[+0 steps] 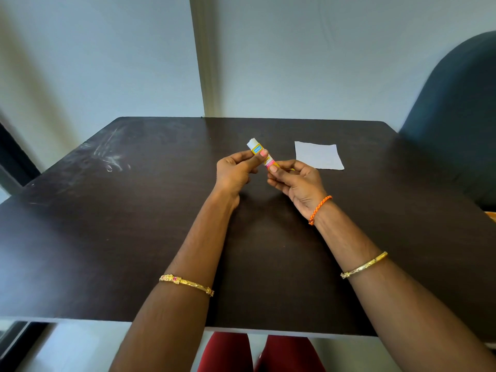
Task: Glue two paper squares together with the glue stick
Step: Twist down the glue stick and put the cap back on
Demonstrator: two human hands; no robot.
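My left hand (pixel 234 171) and right hand (pixel 295 181) both pinch the glue stick (pixel 261 154) in curled fingers above the desk (pixel 107 224), paper (pixel 318 155) just beside.

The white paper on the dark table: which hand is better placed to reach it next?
The right hand. The white paper lies on the dark table just beyond it, while the left hand grips the yellow-and-white glue stick farther away.
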